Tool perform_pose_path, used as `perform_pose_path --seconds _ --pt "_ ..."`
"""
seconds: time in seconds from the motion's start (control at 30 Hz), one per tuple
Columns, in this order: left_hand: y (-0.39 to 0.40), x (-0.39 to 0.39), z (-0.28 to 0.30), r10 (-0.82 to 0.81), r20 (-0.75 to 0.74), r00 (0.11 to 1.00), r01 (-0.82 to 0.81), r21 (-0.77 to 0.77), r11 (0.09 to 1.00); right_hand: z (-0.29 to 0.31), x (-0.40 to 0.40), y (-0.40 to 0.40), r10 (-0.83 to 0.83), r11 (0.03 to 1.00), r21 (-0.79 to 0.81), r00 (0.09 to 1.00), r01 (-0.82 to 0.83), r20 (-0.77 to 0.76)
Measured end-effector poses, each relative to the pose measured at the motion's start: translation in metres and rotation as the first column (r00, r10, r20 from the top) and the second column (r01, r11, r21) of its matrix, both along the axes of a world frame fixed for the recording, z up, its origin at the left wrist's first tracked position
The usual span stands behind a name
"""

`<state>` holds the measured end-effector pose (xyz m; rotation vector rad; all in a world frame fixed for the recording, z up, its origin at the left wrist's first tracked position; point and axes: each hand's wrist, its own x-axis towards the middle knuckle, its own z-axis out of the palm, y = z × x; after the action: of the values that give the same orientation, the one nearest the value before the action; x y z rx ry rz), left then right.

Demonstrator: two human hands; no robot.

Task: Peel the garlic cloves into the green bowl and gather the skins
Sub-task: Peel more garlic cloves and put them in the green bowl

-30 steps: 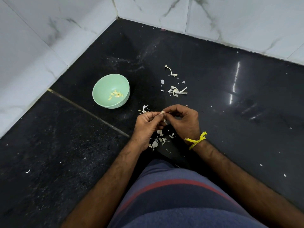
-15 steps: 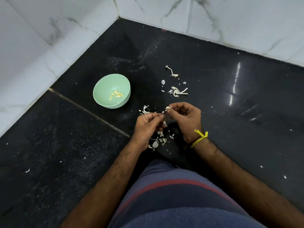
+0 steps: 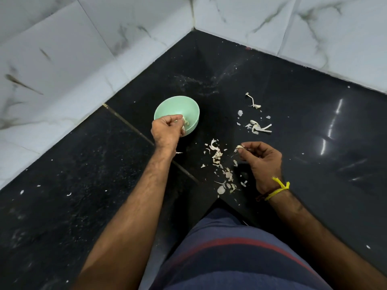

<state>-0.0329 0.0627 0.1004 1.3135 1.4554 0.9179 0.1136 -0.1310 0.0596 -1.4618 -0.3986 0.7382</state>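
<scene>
Your left hand (image 3: 167, 130) hangs over the green bowl's (image 3: 189, 109) near rim, fingers curled on a small, slick peeled garlic clove (image 3: 185, 122); handle it by fingertip pinch. Right of the bowl, your right hand (image 3: 261, 160) pinches a papery, feather-light skin (image 3: 238, 147), with more loose skins (image 3: 217, 156) lying between.

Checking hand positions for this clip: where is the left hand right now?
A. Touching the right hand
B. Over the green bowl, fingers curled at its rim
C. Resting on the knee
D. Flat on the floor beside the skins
B: the left hand reaches over the near rim of the green bowl, fingers curled, while the right hand stays apart, pinching a skin.
</scene>
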Motion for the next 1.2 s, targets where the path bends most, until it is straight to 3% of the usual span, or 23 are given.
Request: perform_pose_path --seconds 0.23,0.5,0.77,1.0,1.2 --pt "0.004 0.007 -0.01 0.16 -0.083 0.984 -0.16 0.013 0.987 0.006 0.001 0.0 0.014 1.0 -0.001 1.0 -0.014 0.01" --pt "-0.026 0.021 -0.01 -0.073 -0.175 0.982 0.103 0.17 0.98 0.01 0.006 0.005 -0.002 1.0 0.024 1.0 0.002 0.003" --pt "-0.087 0.054 -0.034 -0.361 -0.261 0.895 0.4 0.114 0.909 0.011 0.017 0.008 -0.029 0.999 0.035 1.0 0.028 0.01" --pt "-0.098 0.055 -0.037 -0.44 -0.188 0.878 0.462 0.094 0.882 0.007 0.018 0.006 0.004 1.0 0.015 0.999 -0.004 -0.038" --pt "-0.102 0.049 -0.027 -0.543 0.086 0.835 0.537 0.09 0.839 0.003 0.02 0.004 0.042 0.998 0.058 0.99 -0.035 -0.138"
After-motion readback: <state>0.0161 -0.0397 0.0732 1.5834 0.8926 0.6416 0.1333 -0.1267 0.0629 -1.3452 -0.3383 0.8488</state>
